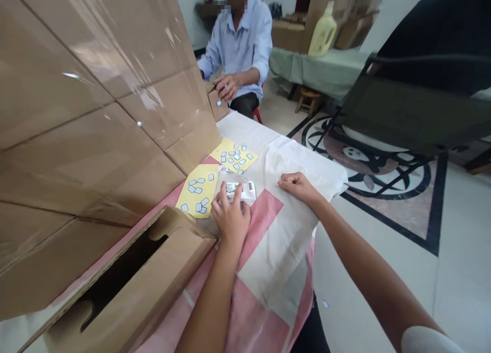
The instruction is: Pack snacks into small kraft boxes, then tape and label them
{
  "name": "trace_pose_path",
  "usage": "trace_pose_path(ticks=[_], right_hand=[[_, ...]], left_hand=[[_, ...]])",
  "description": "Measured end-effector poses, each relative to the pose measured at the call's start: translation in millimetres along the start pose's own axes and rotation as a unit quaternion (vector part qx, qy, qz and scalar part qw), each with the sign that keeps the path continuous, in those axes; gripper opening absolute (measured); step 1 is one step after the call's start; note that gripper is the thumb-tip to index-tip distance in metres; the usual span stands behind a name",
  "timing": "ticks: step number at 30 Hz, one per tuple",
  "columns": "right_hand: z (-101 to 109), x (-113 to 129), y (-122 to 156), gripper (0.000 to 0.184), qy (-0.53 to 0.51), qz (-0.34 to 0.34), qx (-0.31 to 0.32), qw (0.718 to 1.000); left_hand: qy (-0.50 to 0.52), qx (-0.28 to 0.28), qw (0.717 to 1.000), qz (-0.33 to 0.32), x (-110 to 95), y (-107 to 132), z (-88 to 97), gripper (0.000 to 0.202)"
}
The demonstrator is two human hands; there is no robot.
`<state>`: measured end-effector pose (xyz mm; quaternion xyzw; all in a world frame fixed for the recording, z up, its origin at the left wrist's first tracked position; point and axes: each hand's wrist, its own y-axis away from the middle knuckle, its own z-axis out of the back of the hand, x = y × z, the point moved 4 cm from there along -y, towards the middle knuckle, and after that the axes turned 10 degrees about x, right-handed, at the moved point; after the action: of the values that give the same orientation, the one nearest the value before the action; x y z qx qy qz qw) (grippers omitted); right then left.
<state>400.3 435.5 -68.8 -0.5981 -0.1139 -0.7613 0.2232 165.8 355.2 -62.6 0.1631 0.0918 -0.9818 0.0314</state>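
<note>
My left hand (230,217) rests on a small white tape dispenser (251,190), its fingers gripping the top and sides. A clear roll sits in the dispenser, partly behind my fingers. To the right, just above the cloth, my right hand (297,185) is closed in a pinch. A tiny pale bit shows at its fingertips, too small to name. Beside the dispenser lies a yellow sheet (184,195) with several small blue-edged white labels on it. Another yellow sheet (245,163) with similar labels lies farther back.
Taped cardboard boxes (95,123) form a wall at left. An open-topped carton (172,271) stands in front of them. A pink and white cloth (264,271) covers the table. Across it, a seated person (245,41) has a hand on a small box (217,107). A dark folding chair (391,123) stands right.
</note>
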Motion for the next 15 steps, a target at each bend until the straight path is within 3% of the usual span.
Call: trace_pose_path(ticks=[4,6,8,10,12,14,15], right_hand=[[-15.0,32.7,16.7,0.069,-0.019,0.042,-0.088,0.995],[-33.2,59.9,30.1,0.068,-0.014,0.084,-0.089,0.992],[-57.9,90.0,46.0,0.066,0.012,0.125,-0.05,0.991],[-84.3,120.3,64.4,0.063,0.046,0.162,0.006,0.986],[-107.6,147.9,83.5,0.064,0.069,0.187,0.055,0.978],[-126.7,169.7,100.6,0.063,0.077,0.194,0.092,0.974],[-135.0,178.0,107.9,0.062,0.078,0.192,0.103,0.973]], left_hand=[[0.071,-0.06,0.995,-0.028,-6.6,8.8,15.9,0.056],[0.105,-0.107,0.986,-0.067,-13.2,15.3,36.4,0.049],[0.136,-0.121,0.972,-0.148,-22.9,26.0,64.2,0.043],[0.147,-0.091,0.951,-0.258,-33.4,44.7,96.2,0.042],[0.147,-0.027,0.925,-0.35,-39.3,70.4,127.4,0.044],[0.163,0.062,0.91,-0.375,-34.8,97.9,151.7,0.047],[0.185,0.103,0.91,-0.355,-27.7,111.0,160.1,0.048]])
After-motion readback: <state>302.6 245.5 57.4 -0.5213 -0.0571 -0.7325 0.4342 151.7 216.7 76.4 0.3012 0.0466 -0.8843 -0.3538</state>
